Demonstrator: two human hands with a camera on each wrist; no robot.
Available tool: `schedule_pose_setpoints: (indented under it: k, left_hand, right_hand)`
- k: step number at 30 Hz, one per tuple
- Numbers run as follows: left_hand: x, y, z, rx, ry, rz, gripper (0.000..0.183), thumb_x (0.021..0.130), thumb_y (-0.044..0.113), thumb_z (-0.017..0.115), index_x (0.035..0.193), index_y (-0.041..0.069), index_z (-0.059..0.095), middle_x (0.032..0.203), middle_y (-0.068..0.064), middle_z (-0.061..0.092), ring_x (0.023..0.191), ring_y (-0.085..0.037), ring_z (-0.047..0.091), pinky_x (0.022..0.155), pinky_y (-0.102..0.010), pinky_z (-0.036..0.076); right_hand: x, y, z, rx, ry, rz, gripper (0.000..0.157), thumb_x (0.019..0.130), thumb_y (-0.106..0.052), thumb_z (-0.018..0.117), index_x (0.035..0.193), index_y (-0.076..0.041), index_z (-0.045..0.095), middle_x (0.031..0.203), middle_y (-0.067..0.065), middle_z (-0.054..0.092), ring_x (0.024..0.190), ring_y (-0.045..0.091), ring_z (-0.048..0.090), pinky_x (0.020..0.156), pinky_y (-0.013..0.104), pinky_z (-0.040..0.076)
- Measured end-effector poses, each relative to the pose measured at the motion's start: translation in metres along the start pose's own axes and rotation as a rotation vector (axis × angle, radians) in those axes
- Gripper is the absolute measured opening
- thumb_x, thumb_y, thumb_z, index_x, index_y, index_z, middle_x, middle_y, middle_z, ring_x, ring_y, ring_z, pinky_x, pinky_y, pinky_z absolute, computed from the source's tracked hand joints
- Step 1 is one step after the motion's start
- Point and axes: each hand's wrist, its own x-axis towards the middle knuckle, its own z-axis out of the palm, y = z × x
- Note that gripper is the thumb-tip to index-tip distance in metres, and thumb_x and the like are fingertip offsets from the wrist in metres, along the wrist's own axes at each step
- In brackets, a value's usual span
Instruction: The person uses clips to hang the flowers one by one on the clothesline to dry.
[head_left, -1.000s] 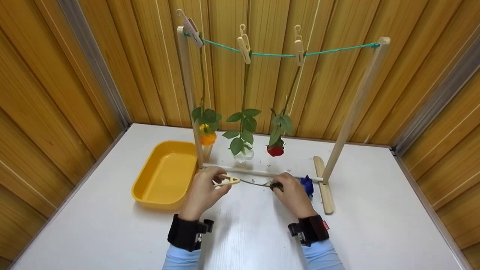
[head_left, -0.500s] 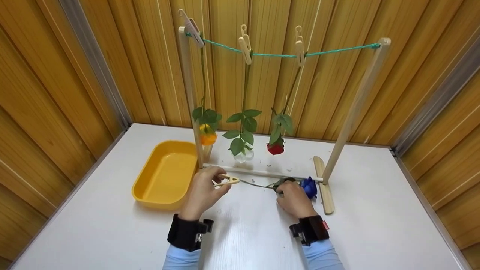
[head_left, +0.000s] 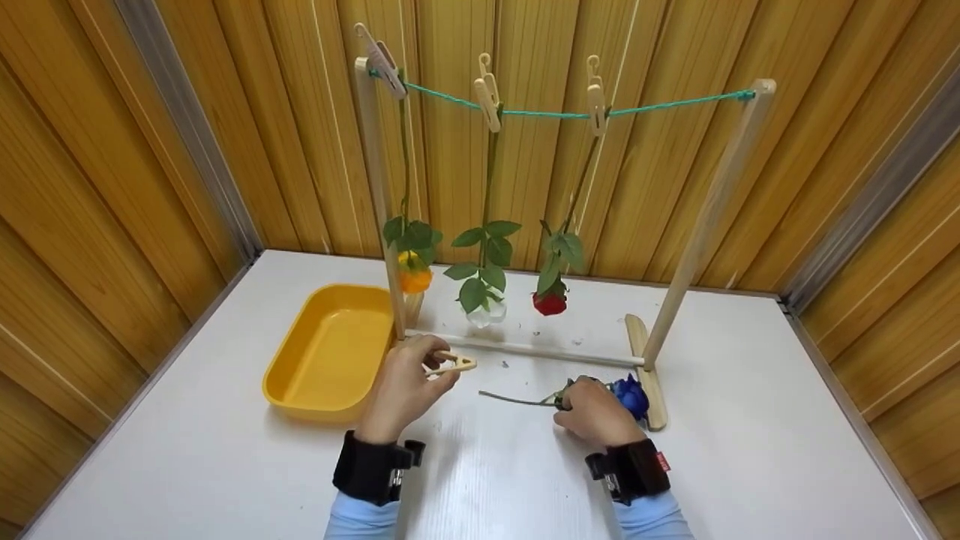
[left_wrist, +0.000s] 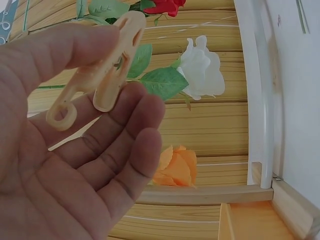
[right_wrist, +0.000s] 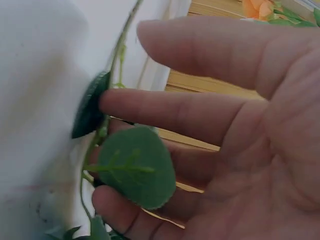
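My left hand (head_left: 409,382) pinches a cream clothespin (head_left: 459,363) between thumb and fingers; the left wrist view shows its hooked end near the palm. A blue rose (head_left: 631,397) lies on the white table, its bare stem end pointing left. Over its leaves is my right hand (head_left: 596,411). In the right wrist view the fingers reach out straight against the stem and a green leaf (right_wrist: 137,167), while the thumb stands apart from them. Part of the rose's leaves is hidden under that hand in the head view.
A wooden frame (head_left: 701,225) carries a green cord (head_left: 547,115). Clothespins on it hold an orange rose (head_left: 415,274), a white rose (head_left: 486,311) and a red rose (head_left: 550,302), heads down. A yellow tub (head_left: 330,352) stands at the left, beside the frame's left post.
The blue rose has slid toward me and slightly right, away from the frame's bottom bar, along with my right hand. My left hand keeps its hold on the clothespin, nearly still.
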Motion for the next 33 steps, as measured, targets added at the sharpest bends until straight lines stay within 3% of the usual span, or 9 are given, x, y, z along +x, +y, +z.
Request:
schedule_pose_setpoints:
  k: [6,9,13,16,18,22,27,33]
  left_hand:
    - [0.000,-0.001,0.000,-0.003,-0.001,-0.009,0.024,0.079,0.003,0.086,0.098,0.002,0.073,0.091,-0.009,0.072,0.080,-0.023,0.067,0.071,-0.032,0.056]
    - [0.000,-0.002,0.000,0.005,0.001,-0.008,0.024,0.079,0.003,0.086,0.099,0.001,0.073,0.091,-0.009,0.072,0.080,-0.023,0.068,0.072,-0.033,0.056]
    - [0.000,-0.001,0.000,0.015,-0.003,-0.009,0.025,0.079,0.004,0.086,0.099,0.001,0.073,0.092,-0.009,0.072,0.080,-0.022,0.068,0.072,-0.033,0.057]
    - [0.000,-0.001,0.000,0.014,-0.005,-0.007,0.025,0.079,0.004,0.086,0.099,0.001,0.073,0.091,-0.009,0.072,0.080,-0.022,0.068,0.072,-0.033,0.057]
    - [0.000,0.000,0.001,0.018,-0.003,-0.003,0.025,0.078,0.003,0.086,0.098,0.001,0.073,0.091,-0.008,0.072,0.080,-0.022,0.068,0.072,-0.033,0.057]
    - [0.000,0.001,0.001,0.039,0.003,0.003,0.023,0.078,0.005,0.086,0.097,0.002,0.073,0.088,-0.009,0.072,0.079,-0.023,0.068,0.072,-0.033,0.056]
    - [0.000,0.002,0.001,0.039,0.002,0.001,0.023,0.079,0.006,0.086,0.097,0.001,0.074,0.088,-0.010,0.071,0.079,-0.026,0.068,0.072,-0.034,0.056]
    - [0.000,0.001,0.003,0.034,0.001,-0.002,0.023,0.079,0.005,0.086,0.098,0.001,0.073,0.089,-0.010,0.072,0.079,-0.026,0.068,0.072,-0.034,0.057]
  right_hand:
    - [-0.010,-0.007,-0.008,0.008,0.033,-0.017,0.030,0.084,-0.010,0.076,0.060,-0.009,0.059,0.075,0.001,0.055,0.067,0.017,0.047,0.060,0.033,0.038]
    - [-0.008,-0.009,-0.006,-0.007,0.111,-0.061,0.021,0.083,-0.005,0.075,0.065,-0.009,0.065,0.073,-0.001,0.055,0.068,0.016,0.048,0.062,0.033,0.041]
    - [-0.001,-0.008,0.006,-0.011,0.230,-0.161,0.008,0.079,0.003,0.076,0.079,-0.005,0.074,0.078,0.001,0.061,0.075,0.018,0.059,0.068,0.040,0.052]
    - [0.004,-0.007,0.016,-0.036,0.248,-0.224,0.014,0.077,0.008,0.075,0.089,0.001,0.076,0.087,0.007,0.067,0.085,0.027,0.066,0.077,0.046,0.057]
    - [0.005,-0.006,0.022,-0.064,0.217,-0.242,0.019,0.074,0.011,0.073,0.091,0.002,0.076,0.091,0.011,0.068,0.088,0.033,0.067,0.080,0.049,0.057]
    - [0.005,-0.007,0.030,-0.115,0.168,-0.235,0.019,0.071,0.015,0.068,0.084,0.002,0.073,0.084,0.010,0.064,0.080,0.033,0.063,0.074,0.049,0.054]
    - [0.006,-0.010,0.035,-0.137,0.206,-0.208,0.020,0.071,0.018,0.068,0.074,-0.002,0.066,0.075,0.006,0.054,0.067,0.026,0.055,0.062,0.043,0.048]
    - [0.006,-0.014,0.039,-0.191,0.232,-0.200,0.021,0.071,0.018,0.070,0.071,-0.003,0.065,0.073,0.008,0.054,0.063,0.029,0.058,0.058,0.044,0.050]
